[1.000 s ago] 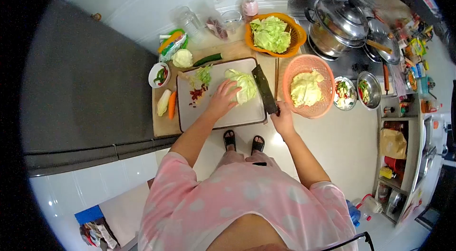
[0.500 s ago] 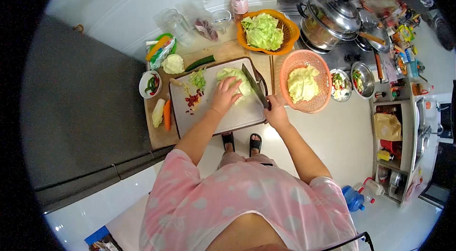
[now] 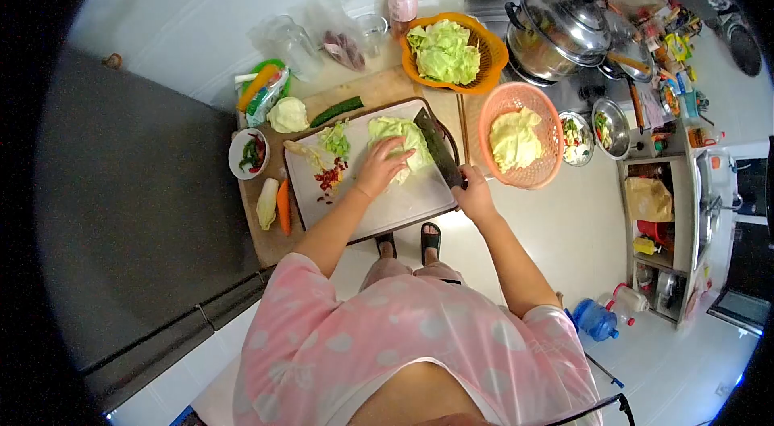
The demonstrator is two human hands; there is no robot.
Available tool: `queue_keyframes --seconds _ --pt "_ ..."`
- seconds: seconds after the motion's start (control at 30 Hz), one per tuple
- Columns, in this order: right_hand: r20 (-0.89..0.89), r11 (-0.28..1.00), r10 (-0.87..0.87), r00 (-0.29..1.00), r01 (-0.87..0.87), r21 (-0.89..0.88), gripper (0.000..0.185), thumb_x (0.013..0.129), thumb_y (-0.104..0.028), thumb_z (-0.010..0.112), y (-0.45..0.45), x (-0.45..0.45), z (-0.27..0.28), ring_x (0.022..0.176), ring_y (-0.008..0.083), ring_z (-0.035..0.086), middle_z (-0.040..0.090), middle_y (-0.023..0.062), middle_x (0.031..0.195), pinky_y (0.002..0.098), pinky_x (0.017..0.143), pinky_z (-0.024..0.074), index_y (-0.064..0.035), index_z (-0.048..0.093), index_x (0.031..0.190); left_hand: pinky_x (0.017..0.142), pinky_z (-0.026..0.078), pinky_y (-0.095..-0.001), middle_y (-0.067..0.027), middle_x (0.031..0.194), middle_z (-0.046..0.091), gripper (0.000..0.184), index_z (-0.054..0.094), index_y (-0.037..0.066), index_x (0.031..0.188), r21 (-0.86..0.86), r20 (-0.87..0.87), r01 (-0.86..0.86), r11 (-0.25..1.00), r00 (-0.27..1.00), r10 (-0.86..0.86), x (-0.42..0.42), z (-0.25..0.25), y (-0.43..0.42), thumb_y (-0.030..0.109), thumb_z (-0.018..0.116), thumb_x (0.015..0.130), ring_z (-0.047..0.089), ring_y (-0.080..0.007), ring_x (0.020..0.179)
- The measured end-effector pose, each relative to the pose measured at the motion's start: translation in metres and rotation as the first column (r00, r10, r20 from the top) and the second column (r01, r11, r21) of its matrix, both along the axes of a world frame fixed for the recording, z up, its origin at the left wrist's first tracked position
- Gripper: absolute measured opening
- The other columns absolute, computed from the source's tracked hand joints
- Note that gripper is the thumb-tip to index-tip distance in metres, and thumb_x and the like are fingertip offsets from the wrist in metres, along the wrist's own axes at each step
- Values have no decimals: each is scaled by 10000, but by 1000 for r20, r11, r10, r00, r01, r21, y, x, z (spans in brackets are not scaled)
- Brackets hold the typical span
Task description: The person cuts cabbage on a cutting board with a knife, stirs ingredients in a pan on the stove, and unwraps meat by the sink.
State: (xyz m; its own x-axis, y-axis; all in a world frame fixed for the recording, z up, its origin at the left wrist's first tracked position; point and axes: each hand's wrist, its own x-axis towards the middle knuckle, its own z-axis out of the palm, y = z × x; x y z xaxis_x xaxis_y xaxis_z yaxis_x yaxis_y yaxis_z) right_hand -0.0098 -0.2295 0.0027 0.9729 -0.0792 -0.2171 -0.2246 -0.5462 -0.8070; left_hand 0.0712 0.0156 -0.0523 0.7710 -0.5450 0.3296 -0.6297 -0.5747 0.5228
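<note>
My left hand [image 3: 379,171] lies on a stack of pale green cabbage leaves [image 3: 413,136], its fingers stretched out and spread over them. In my right hand [image 3: 476,195] is the handle of a dark, broad-bladed kitchen knife [image 3: 438,149], closed in the fingers. The blade stands along the right edge of the leaves; whether it touches them I cannot tell. Under it all is a white cutting board [image 3: 371,215] with a dark rim. Left of my left hand lie chopped red chilli [image 3: 329,178] and chopped light green pieces [image 3: 334,141].
An orange basket [image 3: 493,63] and a pink basket [image 3: 551,168] hold cabbage leaves. A steel pot [image 3: 556,31] stands on the stove. Left of the board are a cucumber [image 3: 337,110], a cabbage piece [image 3: 288,115], a carrot [image 3: 284,207] and a white bowl [image 3: 235,162] of peppers.
The knife blade has turned and shows more of its broad face beside the leaves. My left hand stays on the cabbage. The whole view has shifted slightly.
</note>
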Motion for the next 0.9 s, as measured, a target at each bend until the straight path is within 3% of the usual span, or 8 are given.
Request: queue_keyframes --seconds 0.37,0.67,0.77,0.87,0.9 --pt "34 996 -1 999 4 -90 348 748 -64 641 14 -4 -3 948 423 573 557 240 1025 464 811 480 -6 529 1072 1061 328 -445 -30 1305 534 411 674 215 1152 105 0 93 990 996 -94 16 2 7 366 710 771 440 -261 1225" --pt "-35 932 127 991 -131 -338 249 854 -69 527 24 -2 -14 752 450 608 612 256 826 515 677 498 18 436 1068 1073 308 -447 -44 1339 515 431 626 184 1206 134 17 -119 984 993 118 -27 -3 -4 348 691 812 441 -271 1231" --pt "30 903 118 993 -95 -419 201 862 -85 518 26 -7 3 701 449 609 622 254 805 522 622 495 5 431 1019 1058 326 -460 -62 1341 509 460 594 121 1196 1 -153 -238 971 960 236 -30 -1 -8 283 726 786 450 -300 1232" --pt "152 916 107 983 -38 -399 196 857 -96 524 34 -18 19 683 447 607 622 259 820 518 595 494 -1 423 996 1044 336 -460 -87 1267 537 421 588 81 1123 11 -4 -167 986 986 167 -28 -8 -4 252 741 771 474 -302 1199" --pt "120 911 131 984 -71 -406 199 854 -95 529 37 -21 21 685 446 607 617 257 816 514 596 495 -3 419 992 1037 342 -458 -89 1236 544 408 590 83 1105 -1 -21 -189 982 982 189 -29 -7 -3 253 743 768 480 -297 1190"
